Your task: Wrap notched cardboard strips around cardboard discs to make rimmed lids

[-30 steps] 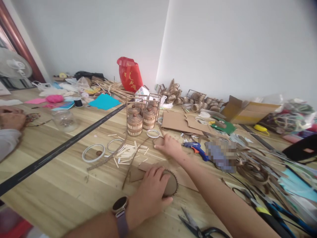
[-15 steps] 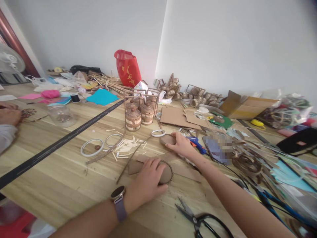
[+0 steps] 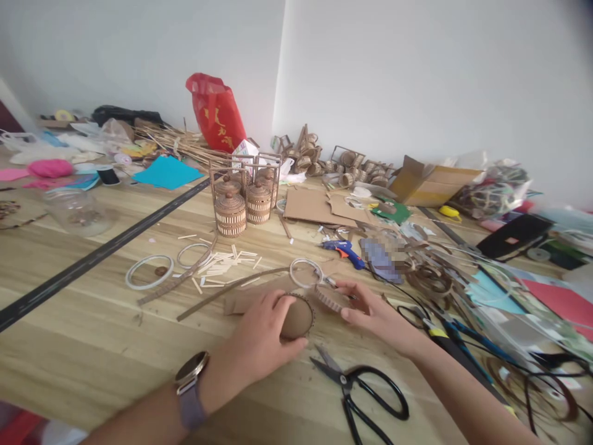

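My left hand (image 3: 257, 334), with a watch on its wrist, is curled around a round brown cardboard disc (image 3: 297, 317) with a notched rim. A second round piece (image 3: 330, 301), tilted so that its ribbed edge shows, is pinched by my right hand (image 3: 370, 312) just to the right. Beyond the hands lies a white ring (image 3: 306, 273), close to the second piece. A long brown strip (image 3: 231, 289) and a flat piece of cardboard (image 3: 236, 303) lie by my left hand. Open black-handled scissors (image 3: 345, 380) rest in front of my hands.
Short pale sticks (image 3: 225, 264) are scattered at the left, near another white ring (image 3: 149, 272). Lidded woven baskets (image 3: 230, 215) stand behind. A blue glue gun (image 3: 345, 252) lies beyond my right hand. Pliers (image 3: 445, 337) and cords crowd the right. A glass jar (image 3: 76, 213) stands far left.
My right hand has drawn the second round piece nearer and tilted it up beside the disc in my left hand. The view has turned to the right, and the other person's hand has left it.
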### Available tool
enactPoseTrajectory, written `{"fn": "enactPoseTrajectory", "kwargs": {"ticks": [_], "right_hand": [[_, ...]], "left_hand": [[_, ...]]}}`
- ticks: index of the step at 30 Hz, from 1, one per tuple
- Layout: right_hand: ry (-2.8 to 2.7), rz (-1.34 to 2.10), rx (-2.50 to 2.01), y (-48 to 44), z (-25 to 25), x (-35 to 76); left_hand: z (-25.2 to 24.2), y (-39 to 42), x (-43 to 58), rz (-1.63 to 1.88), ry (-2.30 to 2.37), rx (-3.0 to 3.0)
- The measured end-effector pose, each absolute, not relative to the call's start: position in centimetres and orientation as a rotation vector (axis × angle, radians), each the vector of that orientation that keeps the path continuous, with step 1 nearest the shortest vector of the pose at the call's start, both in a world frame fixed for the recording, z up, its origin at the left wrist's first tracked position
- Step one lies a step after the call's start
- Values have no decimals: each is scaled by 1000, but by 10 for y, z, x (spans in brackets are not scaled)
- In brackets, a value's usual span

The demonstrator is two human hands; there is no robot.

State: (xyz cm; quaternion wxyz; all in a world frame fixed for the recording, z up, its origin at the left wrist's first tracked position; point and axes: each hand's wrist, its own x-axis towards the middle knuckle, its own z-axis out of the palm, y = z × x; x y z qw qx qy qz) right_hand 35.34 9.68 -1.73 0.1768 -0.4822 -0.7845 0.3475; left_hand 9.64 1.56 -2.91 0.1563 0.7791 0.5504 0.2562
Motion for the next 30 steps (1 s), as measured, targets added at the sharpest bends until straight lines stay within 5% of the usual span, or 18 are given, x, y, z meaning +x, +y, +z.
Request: {"fn": "enactPoseTrajectory", "kwargs": {"ticks": [18,30], "right_hand": [[-2237,1224,-1151,111,-28,387],[-1851,2054,-566,93,-21,377]], "left_hand": [[-45,40,82,710,1490,2230],[-29,28,85,982,1066,2214]]}}
